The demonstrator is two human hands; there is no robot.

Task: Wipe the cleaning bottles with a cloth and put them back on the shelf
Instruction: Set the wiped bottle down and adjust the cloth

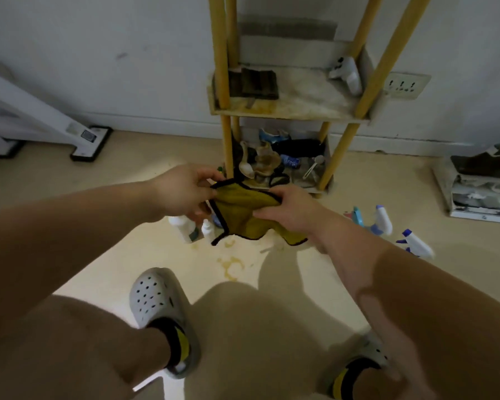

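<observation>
Yellow cloth (243, 216) hangs mid-frame, left hand (182, 194) pinching its top edge, right hand (289, 210) apparently bunching its right side. Bottles (384, 219) stand on the floor below and at right. Spread it over one palm before wiping.

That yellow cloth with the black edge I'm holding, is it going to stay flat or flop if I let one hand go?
Probably floppy: the yellow cloth sags and folds between the left hand and right hand. Likely light: finger grips alone carry it. Its loose lower edge hangs free, so it could brush the white bottles close by.
</observation>
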